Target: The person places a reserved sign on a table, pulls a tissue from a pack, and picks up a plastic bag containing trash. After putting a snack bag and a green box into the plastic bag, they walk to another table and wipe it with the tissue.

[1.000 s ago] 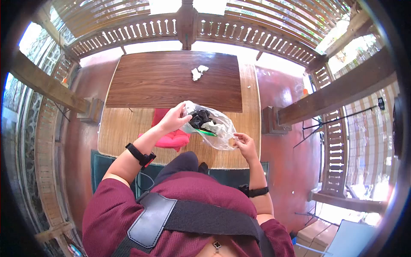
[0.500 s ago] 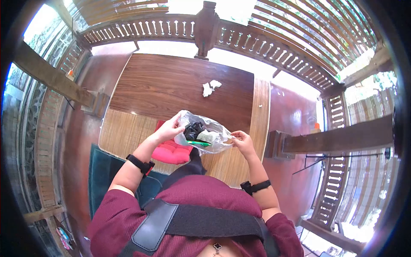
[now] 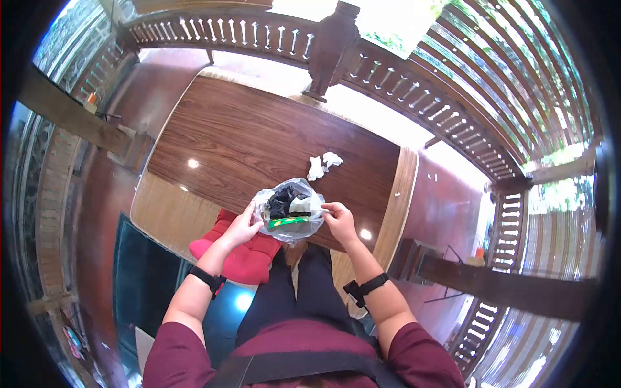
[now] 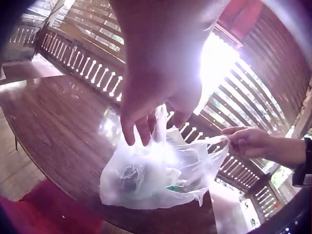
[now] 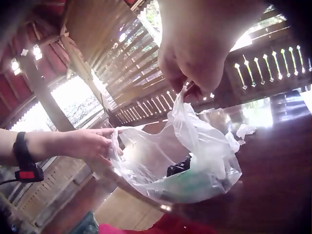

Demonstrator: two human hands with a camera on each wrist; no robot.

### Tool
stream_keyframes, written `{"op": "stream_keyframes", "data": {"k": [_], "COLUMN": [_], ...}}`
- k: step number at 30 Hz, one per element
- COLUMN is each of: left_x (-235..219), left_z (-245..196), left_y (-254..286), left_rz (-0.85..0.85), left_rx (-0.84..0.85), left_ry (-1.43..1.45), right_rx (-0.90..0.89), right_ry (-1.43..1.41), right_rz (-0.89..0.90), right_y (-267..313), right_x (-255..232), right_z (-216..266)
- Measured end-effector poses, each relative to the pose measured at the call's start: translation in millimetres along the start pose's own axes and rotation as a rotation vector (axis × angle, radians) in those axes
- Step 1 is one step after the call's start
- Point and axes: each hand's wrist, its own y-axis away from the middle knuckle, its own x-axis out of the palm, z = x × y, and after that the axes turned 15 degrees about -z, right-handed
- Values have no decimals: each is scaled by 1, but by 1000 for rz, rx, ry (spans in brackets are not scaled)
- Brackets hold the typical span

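Between my two hands hangs a translucent plastic bag [image 3: 313,227], its mouth spread wide. My left hand [image 3: 240,227] grips the rim on the left side, and my right hand [image 3: 340,224] pinches the rim on the right. Inside lie a crumpled black plastic bag [image 3: 279,203], a whitish crumpled piece [image 3: 300,205] and a green wrapper [image 3: 288,222]. In the left wrist view the bag [image 4: 141,180] sags below my left fingers, over the table. From the right wrist, the black plastic [image 5: 179,166] shows through the bag's opening.
Crumpled white tissues [image 3: 315,169] lie on the dark wooden table [image 3: 239,129], just beyond the bag. A red cushion [image 3: 236,258] is at the near left, on a woven mat [image 3: 162,210]. Wooden posts and a railing [image 3: 252,35] surround the area.
My hands have come closer together, and the bag has moved slightly left and now hangs rounder. The head view has turned and shifted, and the tissues appear nearer the bag.
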Motion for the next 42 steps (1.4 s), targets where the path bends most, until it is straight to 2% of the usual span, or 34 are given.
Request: {"op": "stream_keyframes", "data": {"k": [1,2,4,7,9,11,13,14,15,17,18,19,22,23,26,29,33,35,36,37,40,42], "left_x": [3,14,20,31,38,39,42,42,42,47,46,46,46,45,46,53,65,67,66,68,70,71], "left_z": [-1,33,38,41,50,42,41,38,32,23,26,21,13,14,28,21,9,19,22,16,27,26], "left_y": [-5,-18,-31,-43,-51,-55,-58,-59,-60,-60,-59,-57,-57,-55,-52,-55,-59,-56,-54,-56,-52,-51], "left_rz": [-27,-131,-191,-283,-367,-410,-449,-459,-491,-546,-553,-574,-724,-757,-859,-892,-882,-871,-838,-890,-861,-870], "left_rx": [-29,61,-19,-79,-74,-87,-94,-116,-120,-129,-117,-167,-148,-139,-178,-171,-134,-152,-155,-166,-149,-157], "left_ry": [-7,-10,108,223,283,319,326,308,374,507,528,549,631,647,669,654,529,511,495,541,543,510], "right_rx": [-27,-60,-176,-118,-164,-16,254,319,367,291,145,30,-189,-169,-98,-266,-262,-295,-314,-330,-360,-523], "right_ry": [-23,-52,-59,-134,-183,-358,-647,-633,-569,-228,-135,48,465,558,860,907,744,490,400,311,102,62], "right_rz": [-12,-25,-48,17,12,-20,-146,-163,-168,-62,7,66,195,243,431,459,470,317,263,208,142,125], "right_y": [-12,-28,-55,-91,-113,-127,-143,-152,-162,-178,-190,-192,-189,-189,-184,-174,-159,-156,-155,-153,-144,-133], "right_x": [7,16,30,45,53,58,59,58,59,65,75,80,88,90,86,78,62,58,55,53,47,46], "right_z": [-5,-10,-18,-31,-39,-50,-61,-74,-90,-136,-193,-210,-212,-215,-189,-194,-190,-184,-169,-149,-76,-22]}}
